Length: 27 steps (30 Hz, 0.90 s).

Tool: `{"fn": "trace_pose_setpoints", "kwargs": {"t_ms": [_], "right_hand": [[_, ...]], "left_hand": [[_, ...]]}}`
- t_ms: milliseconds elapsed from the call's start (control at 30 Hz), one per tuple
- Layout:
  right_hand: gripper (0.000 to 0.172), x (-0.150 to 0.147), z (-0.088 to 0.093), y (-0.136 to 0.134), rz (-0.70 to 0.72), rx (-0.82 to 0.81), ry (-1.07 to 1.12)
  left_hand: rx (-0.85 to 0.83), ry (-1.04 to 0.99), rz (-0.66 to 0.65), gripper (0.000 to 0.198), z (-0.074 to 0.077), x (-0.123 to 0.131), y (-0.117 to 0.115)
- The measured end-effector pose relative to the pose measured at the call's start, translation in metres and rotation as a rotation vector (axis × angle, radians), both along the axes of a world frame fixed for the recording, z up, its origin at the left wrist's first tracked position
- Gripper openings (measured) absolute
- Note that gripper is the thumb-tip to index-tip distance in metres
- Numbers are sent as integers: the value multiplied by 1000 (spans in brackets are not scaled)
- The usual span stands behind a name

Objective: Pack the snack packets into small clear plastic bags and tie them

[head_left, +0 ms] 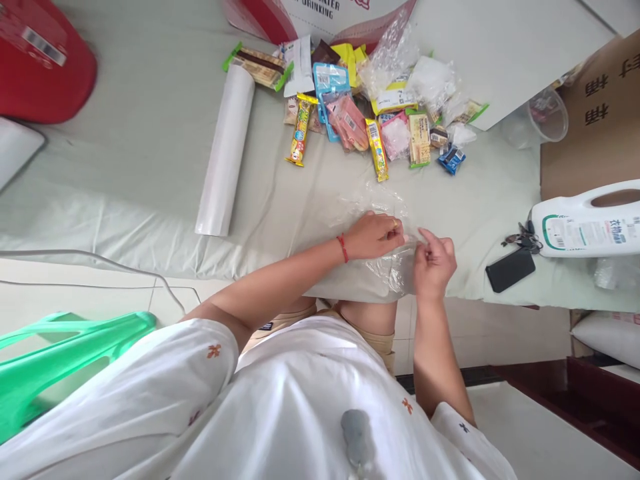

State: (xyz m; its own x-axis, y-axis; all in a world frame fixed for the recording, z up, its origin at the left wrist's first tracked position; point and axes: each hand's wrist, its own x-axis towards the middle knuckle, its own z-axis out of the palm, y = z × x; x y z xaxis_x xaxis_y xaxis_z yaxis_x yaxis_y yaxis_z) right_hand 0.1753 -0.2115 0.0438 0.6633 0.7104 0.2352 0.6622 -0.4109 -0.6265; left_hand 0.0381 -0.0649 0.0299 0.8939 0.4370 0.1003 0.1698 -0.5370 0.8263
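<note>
Both my hands pinch a clear plastic bag [387, 270], which lies crumpled over the front edge of the cloth-covered surface. My left hand [376, 235], with a red string bracelet on the wrist and a ring, has its fingers closed on the bag's gathered part. Just to its right, my right hand [434, 263] is closed too, thumb and bent fingers at the same twisted film. Beyond the hands lies a pile of wrapped snacks, among them a yellow snack stick [377, 150], a pink packet [347, 123] and a wafer packet [419, 139].
A white plastic roll [226, 150] lies left of the snacks. To the right are a white detergent bottle [585, 220], a black key case [510, 269] with keys, a clear plastic tub [547, 117] and a cardboard box [595, 127]. A green stool [100, 340] stands at lower left.
</note>
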Motion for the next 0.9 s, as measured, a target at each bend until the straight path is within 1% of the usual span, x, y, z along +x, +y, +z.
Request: {"fn": "trace_pose_setpoints", "kwargs": {"t_ms": [67, 100, 133, 200, 267, 300, 400, 467, 567, 667, 733, 800, 900], "right_hand": [[36, -16, -4, 3, 107, -27, -125], [36, -22, -7, 3, 158, -45, -160], [35, -27, -10, 3, 206, -65, -186], [34, -33, -16, -1, 288, -101, -228], [38, -36, -22, -8, 340, -124, -265], [41, -37, -24, -13, 353, -130, -276], [45, -41, -27, -26, 353, -121, -254], [43, -44, -28, -34, 326, -95, -224], [38, -43, -30, -47, 241, -7, -223], [33, -33, -34, -63, 166, 71, -350], [29, -25, -36, -73, 180, 96, -468], [27, -19, -35, -80, 213, 112, -557], [24, -17, -28, -86, 212, 115, -643]], "left_hand": [[-73, -23, 27, 52, 2, 1, 1], [-90, -28, 37, 56, 2, 1, 2], [-101, -30, 47, 55, 2, 2, 2], [-106, -23, 68, 44, 1, 4, 1], [-97, -10, 84, 36, 0, 5, 0], [-91, -2, 95, 36, -1, 6, -1], [-49, 22, 114, 36, -3, 8, -3], [-53, 21, 123, 30, -5, 9, -3], [-168, -40, 142, 27, -11, 8, -2], [-338, -148, 159, 35, -15, 7, 0], [-414, -202, 150, 39, -15, 6, 0], [-442, -224, 130, 41, -15, 5, 0], [-474, -233, 121, 46, -14, 4, 0]]}}
